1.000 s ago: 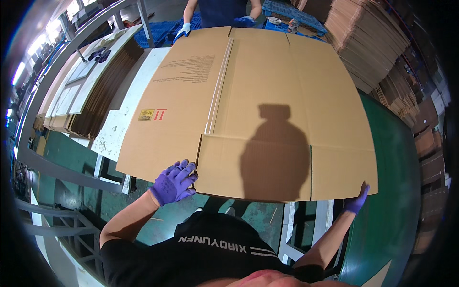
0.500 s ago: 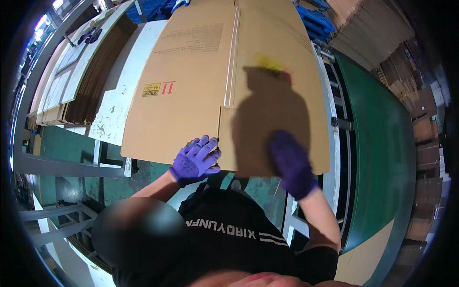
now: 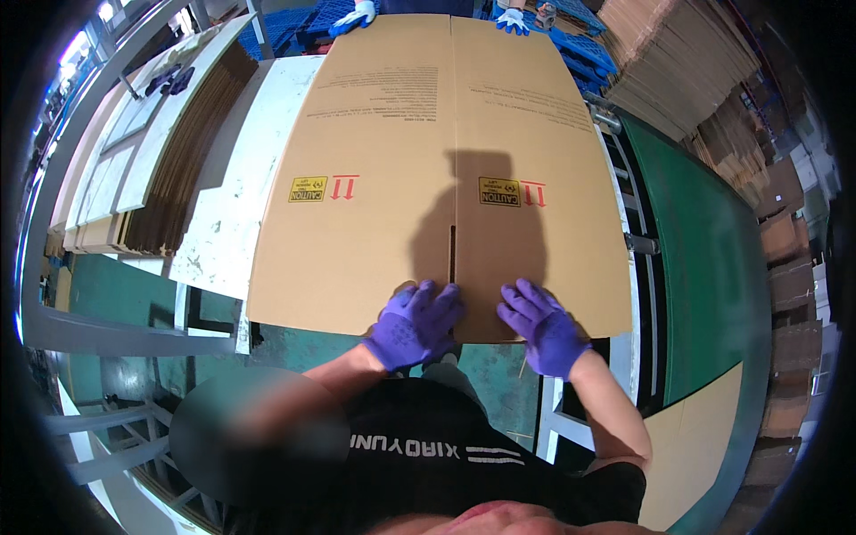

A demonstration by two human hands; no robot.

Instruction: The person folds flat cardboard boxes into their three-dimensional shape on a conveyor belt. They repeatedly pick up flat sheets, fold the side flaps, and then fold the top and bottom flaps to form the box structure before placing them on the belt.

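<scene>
So, L hand point(image 3: 413, 326), R hand point(image 3: 546, 331), atop cardbd point(image 3: 366, 250)

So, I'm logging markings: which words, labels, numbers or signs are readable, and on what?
I won't copy wording; by look:
Cardboard: two yellow-black labels, main word legible, each beside red paired arrows.
Cardboard, farther up: dark text blocks, mostly too small.
Black top: white lettering, partly obscured.
</scene>
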